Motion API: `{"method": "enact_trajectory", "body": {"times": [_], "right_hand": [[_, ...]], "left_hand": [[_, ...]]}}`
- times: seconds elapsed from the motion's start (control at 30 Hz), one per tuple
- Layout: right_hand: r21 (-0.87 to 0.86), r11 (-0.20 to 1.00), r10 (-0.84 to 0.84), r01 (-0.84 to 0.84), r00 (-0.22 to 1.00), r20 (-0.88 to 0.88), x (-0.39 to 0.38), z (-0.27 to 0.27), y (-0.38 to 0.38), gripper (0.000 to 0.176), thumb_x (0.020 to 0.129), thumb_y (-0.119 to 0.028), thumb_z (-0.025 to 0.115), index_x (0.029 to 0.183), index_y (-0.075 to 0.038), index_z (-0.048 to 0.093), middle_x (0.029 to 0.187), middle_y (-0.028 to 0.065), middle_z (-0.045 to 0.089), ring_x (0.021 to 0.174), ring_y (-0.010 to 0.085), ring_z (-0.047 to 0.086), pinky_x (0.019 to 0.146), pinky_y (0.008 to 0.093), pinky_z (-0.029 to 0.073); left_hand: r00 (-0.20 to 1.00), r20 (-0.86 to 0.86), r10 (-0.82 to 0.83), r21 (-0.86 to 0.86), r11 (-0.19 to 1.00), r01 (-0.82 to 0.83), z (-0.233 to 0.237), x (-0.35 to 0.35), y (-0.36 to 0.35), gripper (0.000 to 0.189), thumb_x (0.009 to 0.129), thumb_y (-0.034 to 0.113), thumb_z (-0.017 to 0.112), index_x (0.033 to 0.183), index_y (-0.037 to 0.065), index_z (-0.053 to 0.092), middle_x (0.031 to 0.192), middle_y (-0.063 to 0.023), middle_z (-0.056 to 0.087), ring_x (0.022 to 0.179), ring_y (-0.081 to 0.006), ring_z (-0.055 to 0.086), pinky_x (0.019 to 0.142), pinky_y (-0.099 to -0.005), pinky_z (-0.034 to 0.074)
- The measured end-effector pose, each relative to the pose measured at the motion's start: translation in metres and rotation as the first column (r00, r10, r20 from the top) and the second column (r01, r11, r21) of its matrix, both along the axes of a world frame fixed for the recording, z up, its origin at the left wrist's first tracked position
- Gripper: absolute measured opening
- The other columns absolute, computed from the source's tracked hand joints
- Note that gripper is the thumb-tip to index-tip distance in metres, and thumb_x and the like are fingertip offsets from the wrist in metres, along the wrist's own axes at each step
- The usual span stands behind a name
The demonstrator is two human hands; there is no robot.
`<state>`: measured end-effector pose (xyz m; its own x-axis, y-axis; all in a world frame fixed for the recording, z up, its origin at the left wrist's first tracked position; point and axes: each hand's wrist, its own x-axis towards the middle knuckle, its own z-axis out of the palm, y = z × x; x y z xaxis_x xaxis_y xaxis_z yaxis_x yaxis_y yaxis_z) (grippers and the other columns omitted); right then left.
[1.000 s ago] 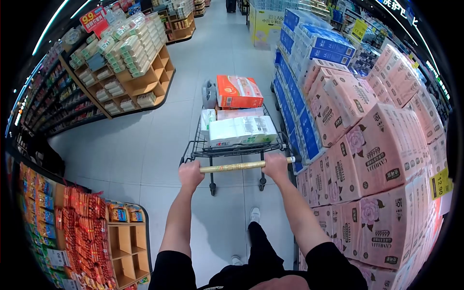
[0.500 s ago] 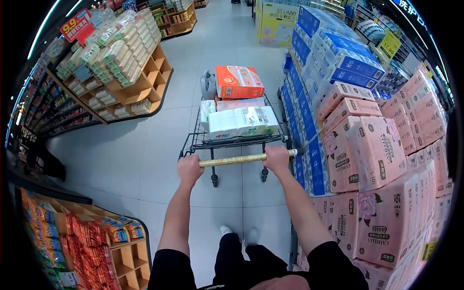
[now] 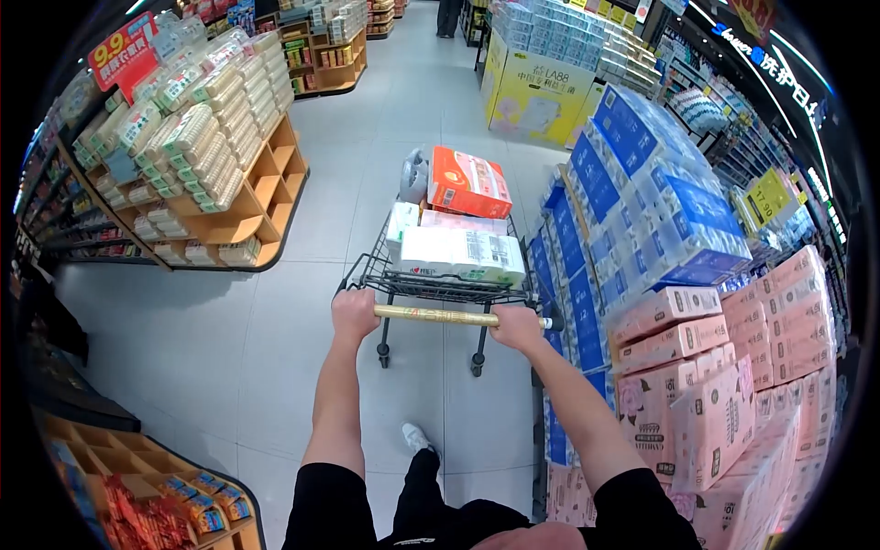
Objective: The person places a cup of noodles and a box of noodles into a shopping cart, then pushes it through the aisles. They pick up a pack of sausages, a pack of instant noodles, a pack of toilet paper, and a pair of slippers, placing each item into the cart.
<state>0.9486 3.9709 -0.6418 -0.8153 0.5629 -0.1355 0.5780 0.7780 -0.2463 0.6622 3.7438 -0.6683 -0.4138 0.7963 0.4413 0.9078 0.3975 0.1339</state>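
Note:
My left hand (image 3: 355, 314) is wrapped round the left end of the yellow handlebar (image 3: 431, 315) of a black wire shopping cart (image 3: 371, 274). Near the bar's right end, my right hand (image 3: 516, 327) grips it too. At the cart's near end lies a white tissue pack (image 3: 458, 254), with a smaller white and green pack (image 3: 401, 226) to its left. Behind them a pink pack (image 3: 458, 222) partly shows. The orange-red pack (image 3: 469, 181) rests tilted at the far end, beside a grey plastic bag (image 3: 413, 176).
Blue-and-white packs (image 3: 674, 215) and pink tissue packs (image 3: 710, 422) are stacked close along the right. A wooden shelf (image 3: 266, 215) of pale packs stands left, a snack shelf (image 3: 240, 534) lower left. Tiled floor (image 3: 412, 92) runs ahead to a distant person (image 3: 449, 16).
The cart and I have advanced along the aisle, so the near shelves and stacks slide toward me. The view has turned slightly. Both hands stay on the handlebar.

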Motion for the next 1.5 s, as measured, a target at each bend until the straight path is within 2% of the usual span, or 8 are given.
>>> {"method": "enact_trajectory", "body": {"times": [0.07, 0.17, 0.33, 0.43, 0.8, 1.13, 1.33, 1.5], "right_hand": [[-0.117, 0.990, 0.086, -0.073, 0.990, 0.111, -0.014, 0.013, 0.053, 0.026, 0.075, -0.035, 0.069, 0.089, -0.014, 0.066, 0.086, 0.0092, 0.071, 0.089, 0.0336, 0.068, 0.077, 0.0456, 0.054], [-0.105, 0.987, -0.078, 0.123, 0.930, 0.359, -0.031, 0.004, 0.120, 0.045, 0.071, -0.049, 0.071, 0.102, -0.017, 0.073, 0.093, 0.0110, 0.074, 0.090, 0.0298, 0.071, 0.080, 0.0428, 0.056], [-0.051, 0.972, -0.189, 0.227, 0.899, 0.396, -0.090, -0.005, 0.193, 0.042, 0.069, -0.047, 0.072, 0.090, -0.010, 0.076, 0.090, 0.0129, 0.074, 0.087, 0.0301, 0.072, 0.079, 0.0416, 0.056], [-0.206, 0.953, -0.056, 0.221, 0.799, 0.599, -0.132, -0.012, 0.251, 0.040, 0.068, -0.046, 0.074, 0.085, -0.010, 0.077, 0.082, 0.0068, 0.073, 0.074, 0.0221, 0.071, 0.070, 0.0343, 0.056], [-0.778, 0.448, 0.265, 0.440, 0.766, 0.585, -0.262, -0.075, 0.443, 0.047, 0.075, -0.038, 0.076, 0.110, -0.007, 0.071, 0.101, 0.0077, 0.073, 0.087, 0.0241, 0.069, 0.080, 0.0384, 0.055], [-0.780, 0.376, 0.326, 0.500, 0.717, 0.616, -0.362, -0.101, 0.557, 0.055, 0.082, -0.043, 0.070, 0.124, -0.009, 0.062, 0.108, 0.0056, 0.072, 0.092, 0.0227, 0.070, 0.080, 0.0385, 0.052], [-0.804, 0.332, 0.219, 0.493, 0.789, 0.574, -0.405, -0.135, 0.599, 0.044, 0.080, -0.042, 0.072, 0.104, -0.005, 0.069, 0.084, 0.0046, 0.073, 0.065, 0.0155, 0.060, 0.060, 0.0324, 0.047], [-0.839, 0.297, 0.064, 0.456, 0.867, 0.494, -0.461, -0.146, 0.622, 0.032, 0.078, -0.035, 0.075, 0.086, -0.006, 0.065, 0.056, 0.0009, 0.050, 0.044, 0.0116, 0.042, 0.043, 0.0318, 0.031]], "left_hand": [[1.000, 0.008, -0.015, 0.001, 1.000, 0.015, -0.009, -0.022, 0.037, 0.016, 0.062, 0.011, 0.068, 0.063, 0.013, 0.052, 0.058, -0.0043, 0.056, 0.056, -0.0259, 0.057, 0.056, -0.0394, 0.042], [0.999, 0.027, -0.031, -0.020, 0.999, 0.032, -0.022, -0.059, 0.088, 0.018, 0.059, 0.010, 0.070, 0.065, 0.014, 0.053, 0.061, -0.0027, 0.058, 0.060, -0.0241, 0.058, 0.059, -0.0381, 0.043], [0.997, 0.071, 0.001, -0.082, 0.997, 0.005, -0.029, -0.112, 0.164, 0.017, 0.062, 0.013, 0.071, 0.065, 0.014, 0.054, 0.062, -0.0024, 0.059, 0.062, -0.0234, 0.060, 0.060, -0.0368, 0.044], [1.000, 0.025, -0.012, -0.084, 0.996, 0.014, -0.042, -0.141, 0.211, 0.018, 0.062, 0.013, 0.071, 0.064, 0.014, 0.053, 0.062, -0.0025, 0.059, 0.062, -0.0230, 0.059, 0.060, -0.0368, 0.044], [0.998, 0.032, -0.055, -0.139, 0.989, 0.059, -0.073, -0.274, 0.370, 0.016, 0.063, 0.012, 0.069, 0.065, 0.014, 0.053, 0.062, -0.0036, 0.058, 0.060, -0.0238, 0.058, 0.059, -0.0376, 0.041], [0.995, 0.032, -0.095, -0.172, 0.980, 0.099, -0.105, -0.391, 0.505, 0.015, 0.064, 0.014, 0.069, 0.065, 0.015, 0.054, 0.062, -0.0020, 0.058, 0.060, -0.0230, 0.058, 0.059, -0.0374, 0.040], [0.977, 0.035, -0.212, -0.144, 0.966, 0.215, -0.134, -0.481, 0.591, 0.015, 0.061, 0.012, 0.072, 0.064, 0.015, 0.057, 0.062, -0.0025, 0.058, 0.060, -0.0248, 0.059, 0.058, -0.0389, 0.042], [0.931, 0.034, -0.363, -0.105, 0.925, 0.364, -0.143, -0.563, 0.672, 0.016, 0.060, 0.014, 0.070, 0.065, 0.015, 0.055, 0.060, -0.0029, 0.058, 0.058, -0.0239, 0.058, 0.059, -0.0380, 0.041]]}}
